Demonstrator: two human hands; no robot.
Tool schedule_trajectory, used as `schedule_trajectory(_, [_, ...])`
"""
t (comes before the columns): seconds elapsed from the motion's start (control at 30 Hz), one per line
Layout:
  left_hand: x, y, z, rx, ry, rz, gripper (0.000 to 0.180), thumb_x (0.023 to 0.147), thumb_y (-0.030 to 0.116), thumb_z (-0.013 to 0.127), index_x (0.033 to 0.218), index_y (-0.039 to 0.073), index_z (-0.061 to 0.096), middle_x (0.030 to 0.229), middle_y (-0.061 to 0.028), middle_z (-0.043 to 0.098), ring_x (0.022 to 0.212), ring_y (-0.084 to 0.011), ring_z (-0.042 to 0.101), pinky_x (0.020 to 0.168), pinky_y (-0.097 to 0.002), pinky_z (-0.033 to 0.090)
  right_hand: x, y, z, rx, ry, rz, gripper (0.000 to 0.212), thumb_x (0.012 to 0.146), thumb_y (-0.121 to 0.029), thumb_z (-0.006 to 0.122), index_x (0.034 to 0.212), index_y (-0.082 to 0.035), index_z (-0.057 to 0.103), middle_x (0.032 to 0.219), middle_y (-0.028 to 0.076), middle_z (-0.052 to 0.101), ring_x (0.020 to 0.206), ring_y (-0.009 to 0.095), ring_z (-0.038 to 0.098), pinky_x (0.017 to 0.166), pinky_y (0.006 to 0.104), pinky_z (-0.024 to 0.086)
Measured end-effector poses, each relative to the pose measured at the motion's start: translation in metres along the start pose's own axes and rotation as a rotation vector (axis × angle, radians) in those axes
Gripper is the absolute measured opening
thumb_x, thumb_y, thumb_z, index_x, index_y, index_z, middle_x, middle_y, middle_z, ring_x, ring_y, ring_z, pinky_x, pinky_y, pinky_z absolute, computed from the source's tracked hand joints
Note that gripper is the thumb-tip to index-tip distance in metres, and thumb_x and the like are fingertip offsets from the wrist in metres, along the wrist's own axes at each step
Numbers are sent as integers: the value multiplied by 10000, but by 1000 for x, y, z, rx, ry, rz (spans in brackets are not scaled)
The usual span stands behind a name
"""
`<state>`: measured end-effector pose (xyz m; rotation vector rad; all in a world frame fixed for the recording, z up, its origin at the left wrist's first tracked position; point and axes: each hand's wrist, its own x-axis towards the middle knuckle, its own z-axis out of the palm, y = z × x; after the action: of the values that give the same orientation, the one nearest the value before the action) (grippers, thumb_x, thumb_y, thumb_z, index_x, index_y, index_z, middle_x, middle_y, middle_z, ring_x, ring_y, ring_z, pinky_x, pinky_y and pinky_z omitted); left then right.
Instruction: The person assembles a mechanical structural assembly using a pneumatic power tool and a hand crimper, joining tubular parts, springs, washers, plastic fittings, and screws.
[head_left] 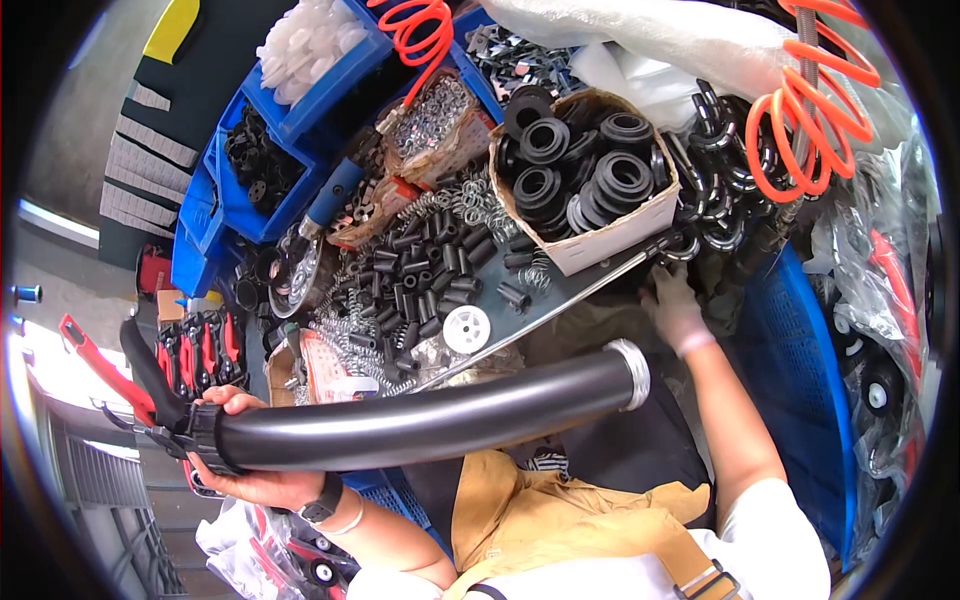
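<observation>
**One end of the tube carries its lever fitting; the other end shows only a silvery rim**

You have the long black tube (430, 425) raised across your lap, in front of the bench (560, 306) and roughly level, its bare length running to the right. Your left hand (268, 488) is wrapped around its left end, just at the black collar (205, 440), with fingers over the top and the palm below. Your right hand (675, 305) is well apart from the tube, reaching in under the bench edge near the black curved tubes (720, 170); its fingertips go into shadow, so whether it grips anything, you cannot tell from here.

As for progress, the left end looks the further along: the collar sits around the tube, and a red lever (105, 365) and a black handle (150, 370) stand out from it. How firmly they are fixed does not show. At the right end, the ribbed silvery rim (632, 375) is uncovered, with no black part over it. That end seems the likelier place for work left to do, though this is a judgement.

Loose black rings (545, 140) fill the cardboard box (615, 245), and black sleeves (400, 290) and springs (475, 205) lie heaped beside it, none of them touching the tube.
</observation>
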<state>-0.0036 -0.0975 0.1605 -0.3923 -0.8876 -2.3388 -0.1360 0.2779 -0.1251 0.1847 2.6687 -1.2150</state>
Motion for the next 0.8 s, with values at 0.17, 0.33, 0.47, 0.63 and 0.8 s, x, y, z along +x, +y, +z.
schedule_trajectory(0.17, [14, -4, -11, -26, 34, 51, 608, 825, 221, 679, 1257, -78, 371, 1156, -177, 466, 1025, -245, 512, 942, -352, 473, -126, -68, -61, 177, -195, -432, 694, 599, -226, 865, 1183, -130, 502, 1274, 166, 513, 1191, 342, 505, 1004, 451, 426])
schedule_trajectory(0.33, [4, -15, -26, 44, 70, -132, 586, 831, 290, 664, 1220, -74, 419, 1108, -198, 512, 956, -286, 556, 892, -375, 509, -160, -61, -68, 1507, -422, -205, 825, 620, -178, 841, 1274, -122, 340, 1177, 66, 477, 1116, 214, 512, 998, 362, 409])
schedule_trajectory(0.47, [-11, -3, -37, -37, 180, -211, 569, 822, 304, 668, 1197, -62, 448, 1101, -202, 538, 925, -292, 582, 861, -382, 525, -180, -48, -72, 845, -152, -692, 777, 611, -302, 867, 1194, -86, 402, 1140, 147, 514, 1029, 241, 523, 896, 381, 447])
schedule_trajectory(0.63, [-24, 23, -55, -41, 221, -302, 600, 805, 266, 689, 1226, -51, 401, 1124, -202, 517, 1002, -279, 554, 908, -381, 508, -199, -46, -80, 622, -38, -1205, 709, 672, -269, 889, 1233, -218, 457, 1207, 157, 452, 1010, 395, 595, 796, 473, 535])
schedule_trajectory(0.8, [-33, 26, -48, -32, 296, -350, 507, 829, 347, 655, 1179, 2, 529, 1085, -180, 583, 918, -301, 614, 837, -425, 526, -207, -53, -95, 273, 37, -1606, 464, 696, -113, 748, 1064, -143, 467, 1131, 170, 434, 894, 434, 588, 732, 526, 545])
